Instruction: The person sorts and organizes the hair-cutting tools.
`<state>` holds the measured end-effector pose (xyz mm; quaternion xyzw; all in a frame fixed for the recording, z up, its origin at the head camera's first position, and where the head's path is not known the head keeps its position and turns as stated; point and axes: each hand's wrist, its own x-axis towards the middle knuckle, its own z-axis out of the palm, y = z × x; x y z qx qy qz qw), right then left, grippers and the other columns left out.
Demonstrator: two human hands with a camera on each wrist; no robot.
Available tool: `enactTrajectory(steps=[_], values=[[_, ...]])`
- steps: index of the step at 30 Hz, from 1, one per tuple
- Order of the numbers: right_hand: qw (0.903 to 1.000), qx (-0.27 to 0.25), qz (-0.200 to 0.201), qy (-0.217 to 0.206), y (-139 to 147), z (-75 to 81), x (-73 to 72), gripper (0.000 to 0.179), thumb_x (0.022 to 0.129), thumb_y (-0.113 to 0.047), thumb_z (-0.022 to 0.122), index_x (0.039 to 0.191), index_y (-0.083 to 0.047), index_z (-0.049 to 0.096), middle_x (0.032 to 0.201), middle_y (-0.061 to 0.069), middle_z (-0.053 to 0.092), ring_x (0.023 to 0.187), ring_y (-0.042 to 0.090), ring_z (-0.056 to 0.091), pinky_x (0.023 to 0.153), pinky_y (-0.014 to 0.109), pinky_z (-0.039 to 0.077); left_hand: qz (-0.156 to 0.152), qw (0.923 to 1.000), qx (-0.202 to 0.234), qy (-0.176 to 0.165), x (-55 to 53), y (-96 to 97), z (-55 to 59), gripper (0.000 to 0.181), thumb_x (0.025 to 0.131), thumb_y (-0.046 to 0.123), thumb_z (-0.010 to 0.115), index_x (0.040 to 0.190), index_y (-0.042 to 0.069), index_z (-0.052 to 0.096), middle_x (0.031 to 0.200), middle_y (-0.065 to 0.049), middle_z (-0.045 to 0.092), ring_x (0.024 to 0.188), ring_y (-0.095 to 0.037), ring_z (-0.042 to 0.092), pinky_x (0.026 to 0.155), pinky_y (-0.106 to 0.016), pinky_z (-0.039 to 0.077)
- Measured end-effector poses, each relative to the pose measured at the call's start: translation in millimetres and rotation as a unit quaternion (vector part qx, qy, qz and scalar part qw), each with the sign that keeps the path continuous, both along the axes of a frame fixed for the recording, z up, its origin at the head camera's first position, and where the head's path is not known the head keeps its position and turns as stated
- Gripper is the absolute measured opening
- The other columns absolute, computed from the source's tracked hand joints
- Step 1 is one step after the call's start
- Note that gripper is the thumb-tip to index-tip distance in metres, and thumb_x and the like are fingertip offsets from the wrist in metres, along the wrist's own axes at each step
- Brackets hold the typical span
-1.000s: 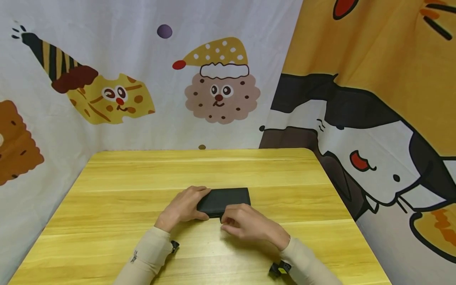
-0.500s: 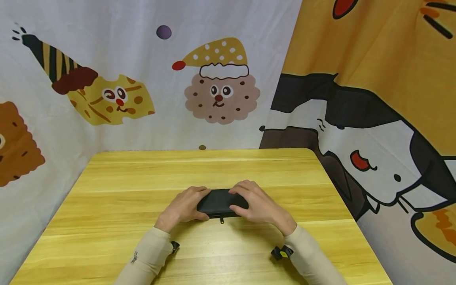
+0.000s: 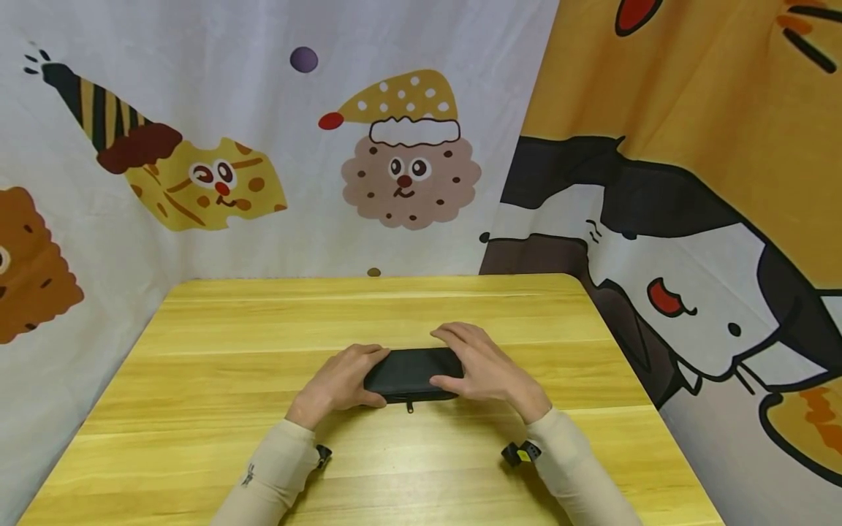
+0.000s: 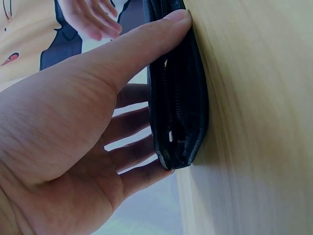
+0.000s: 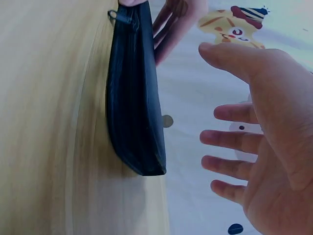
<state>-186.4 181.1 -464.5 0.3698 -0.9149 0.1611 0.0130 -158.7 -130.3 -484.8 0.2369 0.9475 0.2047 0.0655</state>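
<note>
A black zip wallet point(image 3: 414, 374) lies flat on the wooden table, its zipped long edge toward me. The zip pull point(image 3: 410, 408) hangs out at the middle of that edge. My left hand point(image 3: 342, 380) grips the wallet's left end, thumb on the zipped edge and fingers along the far side. Zip teeth point(image 4: 169, 98) show below that thumb in the left wrist view. Over the wallet's right end hovers my right hand point(image 3: 487, 369), fingers extended and thumb spread. The right wrist view has this palm point(image 5: 274, 161) apart from the wallet, holding nothing.
The wooden table point(image 3: 263, 321) extends around the wallet on all sides. Behind it hangs a white curtain point(image 3: 250, 44) with cartoon prints, and an orange cartoon curtain point(image 3: 645, 109) borders the right side. Each wrist carries a small black camera point(image 3: 520, 453).
My right hand has left the zip pull, come over the wallet's right end, then lifted off slightly to the right with fingers spread. The left hand and the wallet have stayed put.
</note>
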Motion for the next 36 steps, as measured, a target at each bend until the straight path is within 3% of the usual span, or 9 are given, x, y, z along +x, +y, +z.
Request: enactTrajectory(steps=[4,11,14,23,36], values=[[0.9998,0.012,0.001,-0.014,3.1,-4.8,-3.5,0.091,0.101,-0.059,0.081,0.170,-0.011,0.050,0.174,0.018,0.051,0.163,0.043,0.048,0.134,0.066,0.040,0.002,1.0000,0.001,-0.002,0.2,0.2,-0.1,0.094,0.084,0.036,0.103,0.160,0.002,0.061,0.162,-0.022,0.063,0.147,-0.045,0.063,0.119,-0.063,0.056],[0.9943,0.045,-0.012,-0.096,5.6,-13.8,-4.0,0.108,0.097,-0.067,0.082,0.179,-0.016,0.034,0.187,0.019,0.029,0.174,0.048,0.026,0.140,0.070,0.026,0.000,1.0000,-0.002,-0.003,0.7,-0.1,0.0,0.094,0.085,0.036,0.102,0.161,0.001,0.060,0.163,-0.022,0.062,0.148,-0.046,0.062,0.120,-0.064,0.056],[0.9922,0.046,-0.010,-0.115,4.5,-16.0,-3.7,0.113,0.093,-0.065,0.087,0.179,-0.014,0.034,0.186,0.020,0.030,0.173,0.048,0.028,0.141,0.069,0.025,-0.003,1.0000,-0.005,-0.001,0.2,-0.4,-0.5,0.094,0.085,0.037,0.102,0.161,0.001,0.060,0.163,-0.022,0.062,0.148,-0.046,0.062,0.119,-0.064,0.056],[0.9938,0.053,0.000,-0.097,0.6,-23.0,-4.2,0.106,0.091,-0.057,0.093,0.173,-0.010,0.046,0.175,0.019,0.048,0.160,0.043,0.051,0.131,0.062,0.046,-0.002,1.0000,0.000,-0.004,-0.3,-1.5,-0.6,0.093,0.085,0.036,0.102,0.161,0.002,0.060,0.163,-0.022,0.062,0.148,-0.046,0.062,0.119,-0.064,0.056],[0.9947,0.053,-0.008,-0.088,-1.5,-27.6,-5.1,0.096,0.094,-0.048,0.093,0.171,-0.011,0.049,0.173,0.018,0.051,0.158,0.041,0.053,0.124,0.057,0.053,-0.003,1.0000,0.005,-0.004,-2.2,-1.6,-3.2,0.094,0.084,0.035,0.103,0.160,0.001,0.061,0.163,-0.022,0.063,0.148,-0.046,0.062,0.119,-0.064,0.056]])
